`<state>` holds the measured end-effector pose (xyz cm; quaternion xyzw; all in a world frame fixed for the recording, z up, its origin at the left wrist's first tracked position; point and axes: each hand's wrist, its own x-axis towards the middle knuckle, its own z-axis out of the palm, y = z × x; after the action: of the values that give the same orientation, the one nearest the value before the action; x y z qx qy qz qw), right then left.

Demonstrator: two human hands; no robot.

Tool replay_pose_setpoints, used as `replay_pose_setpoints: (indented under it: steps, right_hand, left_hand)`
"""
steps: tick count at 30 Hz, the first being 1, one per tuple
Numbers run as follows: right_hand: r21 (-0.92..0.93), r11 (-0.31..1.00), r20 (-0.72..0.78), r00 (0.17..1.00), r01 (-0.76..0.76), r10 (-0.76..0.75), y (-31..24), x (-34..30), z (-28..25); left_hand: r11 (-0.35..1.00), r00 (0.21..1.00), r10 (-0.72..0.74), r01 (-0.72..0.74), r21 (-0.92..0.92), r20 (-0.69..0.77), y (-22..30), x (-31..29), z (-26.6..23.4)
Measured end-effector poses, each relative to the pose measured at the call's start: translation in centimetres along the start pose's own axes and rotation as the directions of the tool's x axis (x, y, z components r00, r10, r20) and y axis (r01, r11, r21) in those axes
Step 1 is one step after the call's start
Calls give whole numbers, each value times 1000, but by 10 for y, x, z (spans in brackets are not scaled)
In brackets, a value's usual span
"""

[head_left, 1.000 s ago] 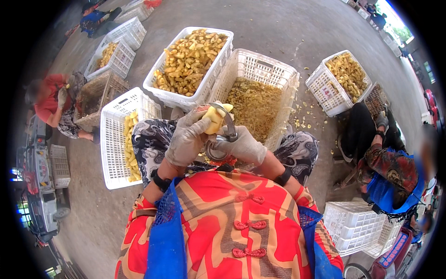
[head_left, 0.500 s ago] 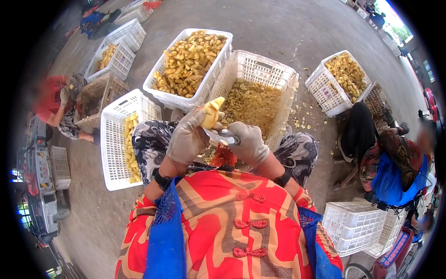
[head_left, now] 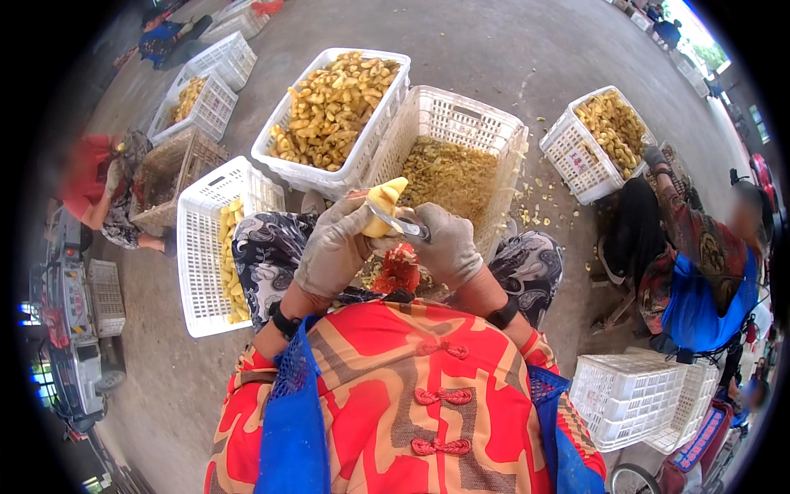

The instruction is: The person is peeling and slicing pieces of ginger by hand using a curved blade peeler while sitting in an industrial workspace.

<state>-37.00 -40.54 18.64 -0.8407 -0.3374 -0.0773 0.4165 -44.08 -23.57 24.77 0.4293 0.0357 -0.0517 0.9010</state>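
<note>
My left hand (head_left: 332, 251), in a grey work glove, is closed round a piece of ginger (head_left: 382, 202) with pale yellow peeled flesh. My right hand (head_left: 447, 249), gloved too, grips a small peeling knife (head_left: 402, 227); its metal blade lies against the ginger. The knife's handle is mostly hidden in the glove. Beyond my hands stands a white crate (head_left: 448, 169) holding a layer of brownish peelings. Left of it, a white crate (head_left: 276, 167) is heaped with unpeeled ginger (head_left: 337, 107). Pale peeled ginger (head_left: 233, 255) lies in the white crate (head_left: 197, 247) at my left.
A red bundle (head_left: 397, 272) sits between my knees. Peel scraps (head_left: 539, 198) litter the concrete floor. At the right a co-worker (head_left: 699, 263) sits by a crate of ginger (head_left: 609, 132); another (head_left: 95, 181) sits at the left. White crates (head_left: 629, 395) stand at the lower right.
The knife blade has moved up from below the ginger onto its side. The ginger has turned slightly in my left hand. The co-worker at right now reaches toward their crate.
</note>
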Motion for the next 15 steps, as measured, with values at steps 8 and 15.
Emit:
replay_pose_setpoints:
  steps: [8, 15]
  right_hand:
    - [-12, 997, 22, 997, -74, 74, 3, 3, 3]
    - [-78, 983, 132, 976, -165, 175, 4, 6, 3]
  left_hand:
    - [980, 984, 71, -38, 197, -163, -9, 0, 9]
    - [987, 989, -137, 131, -93, -55, -13, 0, -9]
